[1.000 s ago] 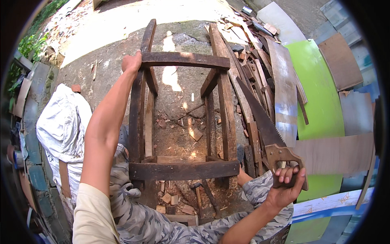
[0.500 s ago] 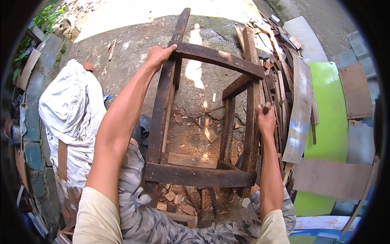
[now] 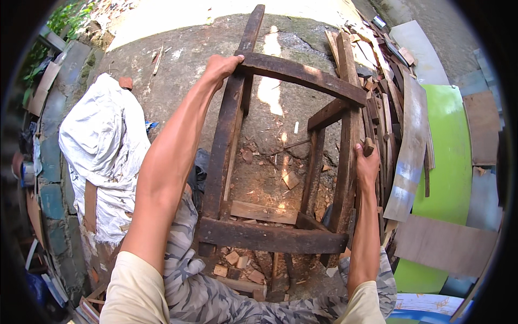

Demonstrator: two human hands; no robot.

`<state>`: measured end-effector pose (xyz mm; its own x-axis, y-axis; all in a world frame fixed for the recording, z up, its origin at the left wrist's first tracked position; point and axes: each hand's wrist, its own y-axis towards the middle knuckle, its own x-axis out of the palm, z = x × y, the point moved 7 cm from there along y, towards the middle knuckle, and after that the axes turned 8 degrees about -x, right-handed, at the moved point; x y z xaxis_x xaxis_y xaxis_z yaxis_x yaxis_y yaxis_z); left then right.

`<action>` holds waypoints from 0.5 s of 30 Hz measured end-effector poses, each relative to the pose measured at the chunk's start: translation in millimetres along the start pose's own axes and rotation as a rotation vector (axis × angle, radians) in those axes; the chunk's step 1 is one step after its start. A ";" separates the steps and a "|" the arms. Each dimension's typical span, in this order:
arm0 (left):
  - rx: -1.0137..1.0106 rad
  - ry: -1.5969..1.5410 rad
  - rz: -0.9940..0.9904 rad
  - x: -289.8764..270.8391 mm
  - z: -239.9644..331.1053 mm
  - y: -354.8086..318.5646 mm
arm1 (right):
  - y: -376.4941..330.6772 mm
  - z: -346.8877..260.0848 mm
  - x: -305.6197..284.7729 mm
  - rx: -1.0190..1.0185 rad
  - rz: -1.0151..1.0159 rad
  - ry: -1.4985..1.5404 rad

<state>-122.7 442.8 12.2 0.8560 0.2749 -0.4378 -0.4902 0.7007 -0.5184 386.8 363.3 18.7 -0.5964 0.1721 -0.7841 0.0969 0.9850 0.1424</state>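
A dark, worn wooden frame point(image 3: 270, 237) with legs and crossbars stands before me, tilted, above my camouflage-clad legs. My left hand point(image 3: 222, 69) grips its upper left corner, where a crossbar meets a long leg, with the thumb over the bar. At the right side, my right hand point(image 3: 367, 166) is closed around a short wooden handle point(image 3: 368, 147). Only the handle's end sticks up out of the fist; whatever lies below it is hidden. That fist is beside the frame's right leg, and I cannot tell whether it touches.
Wood offcuts point(image 3: 237, 259) and chips litter the ground inside and under the frame. Stacked wood scraps point(image 3: 386, 108) lie right, beside a green panel point(image 3: 445, 146) and grey boards. White cloth point(image 3: 102, 146) drapes something at left, near a block wall point(image 3: 51, 202).
The whole scene has shifted slightly to the right in the picture, as my head turned a little. Both hands keep their holds, and the frame shows no clear movement against the ground.
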 end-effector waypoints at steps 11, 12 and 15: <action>0.023 -0.005 -0.126 1.8 2.7 14.7 | -128.3 -131.3 -119.4 -0.118 0.448 0.519; 0.014 0.012 -0.116 1.6 4.2 11.2 | -146.7 -150.8 -139.7 -0.162 0.495 0.570; -0.020 0.048 -0.103 -7.9 3.6 11.7 | -181.7 -185.4 -161.4 -0.199 0.306 0.908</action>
<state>-134.7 451.1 12.2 0.8935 0.1697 -0.4158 -0.4033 0.7105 -0.5766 317.7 154.9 231.3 -0.9626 0.2653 0.0547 0.2627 0.8651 0.4272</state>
